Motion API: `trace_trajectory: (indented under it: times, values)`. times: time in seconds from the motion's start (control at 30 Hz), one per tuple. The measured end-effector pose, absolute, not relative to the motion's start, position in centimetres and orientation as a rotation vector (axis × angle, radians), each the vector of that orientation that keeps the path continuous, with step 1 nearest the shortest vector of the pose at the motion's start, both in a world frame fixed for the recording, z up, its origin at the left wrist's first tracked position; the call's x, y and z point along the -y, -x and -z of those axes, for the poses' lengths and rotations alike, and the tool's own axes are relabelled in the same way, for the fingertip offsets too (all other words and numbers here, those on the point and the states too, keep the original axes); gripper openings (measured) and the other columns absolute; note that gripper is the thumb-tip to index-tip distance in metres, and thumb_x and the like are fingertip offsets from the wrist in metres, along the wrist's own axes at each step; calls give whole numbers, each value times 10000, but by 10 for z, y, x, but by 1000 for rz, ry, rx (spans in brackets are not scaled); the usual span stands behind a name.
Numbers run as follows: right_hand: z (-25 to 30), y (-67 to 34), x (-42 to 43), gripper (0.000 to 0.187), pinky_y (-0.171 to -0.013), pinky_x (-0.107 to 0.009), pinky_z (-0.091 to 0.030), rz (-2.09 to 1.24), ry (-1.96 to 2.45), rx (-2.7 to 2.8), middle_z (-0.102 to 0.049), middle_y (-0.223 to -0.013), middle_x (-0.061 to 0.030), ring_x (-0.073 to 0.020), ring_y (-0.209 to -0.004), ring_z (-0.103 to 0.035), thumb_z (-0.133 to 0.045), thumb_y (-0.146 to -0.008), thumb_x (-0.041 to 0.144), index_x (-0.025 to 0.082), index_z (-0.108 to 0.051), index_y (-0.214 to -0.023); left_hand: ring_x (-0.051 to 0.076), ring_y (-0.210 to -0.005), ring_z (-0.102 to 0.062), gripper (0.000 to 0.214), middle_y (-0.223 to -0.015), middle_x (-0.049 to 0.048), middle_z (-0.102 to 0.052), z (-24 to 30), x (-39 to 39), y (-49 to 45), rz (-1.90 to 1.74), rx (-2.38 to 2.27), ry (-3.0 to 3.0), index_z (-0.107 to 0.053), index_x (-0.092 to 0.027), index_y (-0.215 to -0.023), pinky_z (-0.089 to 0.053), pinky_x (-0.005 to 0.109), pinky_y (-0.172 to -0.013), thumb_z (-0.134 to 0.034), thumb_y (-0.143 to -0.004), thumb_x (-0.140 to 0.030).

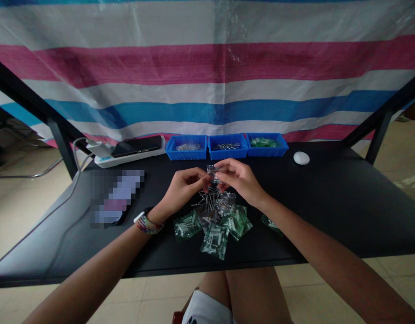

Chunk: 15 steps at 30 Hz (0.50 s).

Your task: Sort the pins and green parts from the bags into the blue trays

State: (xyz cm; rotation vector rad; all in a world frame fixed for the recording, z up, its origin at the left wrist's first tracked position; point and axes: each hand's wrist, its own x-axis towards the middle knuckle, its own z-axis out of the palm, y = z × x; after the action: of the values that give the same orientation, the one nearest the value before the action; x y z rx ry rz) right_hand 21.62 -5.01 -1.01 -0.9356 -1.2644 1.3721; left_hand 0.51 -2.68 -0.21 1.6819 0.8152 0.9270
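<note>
Between both hands, above the table, is a small clear plastic bag (pixel 212 170). My left hand (pixel 187 183) pinches its left side with thumb and finger. My right hand (pixel 239 177) has its fingers closed on the right side, covering part of it. What the bag contains is too small to make out. Just below the hands lies a loose pile of screws (pixel 210 200). Nearer me are clear bags (pixel 226 202) and several green-tinted bags (pixel 214 240) of white pieces. Another green bag (pixel 271 223) is partly hidden by my right forearm.
Three blue bins (pixel 187 155) stand in a row at the back, holding pale pieces, screws and green items. A power strip (pixel 129 158) with a dark phone (pixel 138 145) and cables sits left. A blurred-out phone (pixel 121 198) and a white oval object (pixel 301 158) lie on the table (pixel 336 202).
</note>
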Motion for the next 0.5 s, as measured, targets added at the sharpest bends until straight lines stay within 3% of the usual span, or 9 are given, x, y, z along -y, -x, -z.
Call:
trace_trajectory:
  times: [0.17, 0.33, 0.5]
  values:
    - [12, -214, 50, 306, -555, -274, -598, -1312, 935, 1283, -718, -850, -5, -132, -614, -687, -850, -801, 397, 193, -690, -963, 145, -624, -641, 404, -669, 25, -698, 2, 28, -5, -884, -839, -1721, -689, -158, -751, -496, 237, -613, -725, -954, -505]
    - [9, -216, 51, 265, -550, -279, -580, -1240, 960, 1312, -703, -801, 5, -137, -596, -680, -843, -814, 378, 196, -697, -940, 132, -546, -593, 482, -561, 23, -651, 3, 25, -1, -864, -847, -1752, -705, -153, -672, -446, 244, -590, -647, -1001, -501]
    - [8, -216, 55, 112, -625, -283, -557, -999, 961, 1504, -710, -825, -1, -147, -689, -683, -768, -900, 293, 210, -720, -958, 152, -533, -636, 585, -580, 72, -698, 6, 23, 0, -793, -783, -1579, -798, -128, -750, -474, 267, -591, -542, -1048, -562]
